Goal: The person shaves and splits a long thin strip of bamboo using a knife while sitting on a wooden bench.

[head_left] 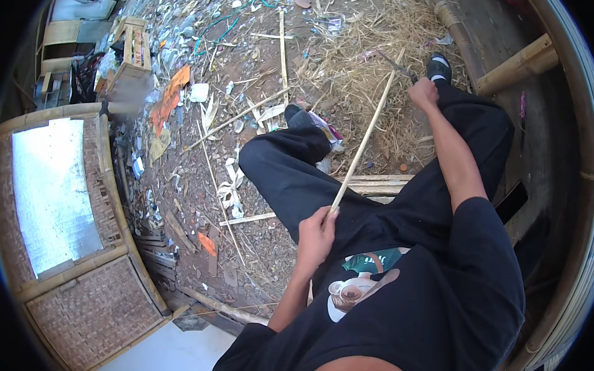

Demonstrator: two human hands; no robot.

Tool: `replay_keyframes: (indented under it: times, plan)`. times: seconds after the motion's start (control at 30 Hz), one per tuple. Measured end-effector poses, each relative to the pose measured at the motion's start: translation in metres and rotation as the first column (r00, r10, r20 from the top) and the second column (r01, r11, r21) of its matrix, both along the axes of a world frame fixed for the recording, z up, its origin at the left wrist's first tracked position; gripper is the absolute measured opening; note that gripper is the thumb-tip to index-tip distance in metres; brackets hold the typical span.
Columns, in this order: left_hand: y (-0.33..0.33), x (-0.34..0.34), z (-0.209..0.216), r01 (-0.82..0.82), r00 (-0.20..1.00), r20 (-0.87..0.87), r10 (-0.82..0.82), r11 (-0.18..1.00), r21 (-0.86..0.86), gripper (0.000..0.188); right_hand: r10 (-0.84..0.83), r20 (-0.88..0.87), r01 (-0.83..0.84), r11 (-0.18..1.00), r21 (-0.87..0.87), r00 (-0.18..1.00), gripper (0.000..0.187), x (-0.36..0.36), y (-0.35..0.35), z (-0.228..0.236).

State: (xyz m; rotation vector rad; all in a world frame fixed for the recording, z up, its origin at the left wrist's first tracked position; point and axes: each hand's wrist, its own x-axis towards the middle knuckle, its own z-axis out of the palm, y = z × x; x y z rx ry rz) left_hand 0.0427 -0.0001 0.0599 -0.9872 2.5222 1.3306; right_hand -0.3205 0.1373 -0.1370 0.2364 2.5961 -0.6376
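A long, pale bamboo strip (363,141) slants up and away from my lap toward the straw. My left hand (317,237) is closed round its near end, fingers wrapped over it. Out by the far end, my right hand (424,92) grips the dark handle of a knife (405,73). Its thin blade points up and left and crosses the strip close to the far tip. Whether the edge touches the strip, I cannot tell.
Dry straw or shavings (370,33) lie heaped beyond my feet. Loose strips (283,53) and litter cover the dirt. A wooden crate (135,50) stands far left, woven bamboo panels (94,310) nearer left. A bamboo pole (520,63) juts in at right, above a dark phone-like slab (512,202).
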Motion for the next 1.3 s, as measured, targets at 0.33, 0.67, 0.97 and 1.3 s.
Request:
replay_keyframes:
  times: [0.33, 0.67, 0.97, 1.3]
  plan:
    - [-0.080, -0.033, 0.030, -0.355, 0.887, -0.252, 0.387, 0.920, 0.163, 0.022, 0.275, 0.013, -0.267, 0.942, -0.204, 0.961, 0.033, 0.042, -0.059, 0.018]
    - [-0.122, -0.034, -0.041, -0.467, 0.824, -0.272, 0.497, 0.867, 0.171, 0.022, 0.408, -0.106, -0.415, 0.821, -0.393, 0.907, 0.040, 0.058, -0.080, 0.124]
    - [-0.151, -0.023, -0.132, -0.557, 0.824, -0.227, 0.520, 0.817, -0.149, 0.024, 0.507, -0.161, -0.528, 0.764, -0.371, 0.847, 0.041, 0.063, -0.099, 0.137]
    - [-0.202, 0.014, -0.212, -0.537, 0.787, 0.053, 0.615, 0.724, -0.433, 0.035, 0.504, 0.045, -0.439, 0.789, -0.429, 0.862, 0.036, 0.072, -0.097, 0.106]
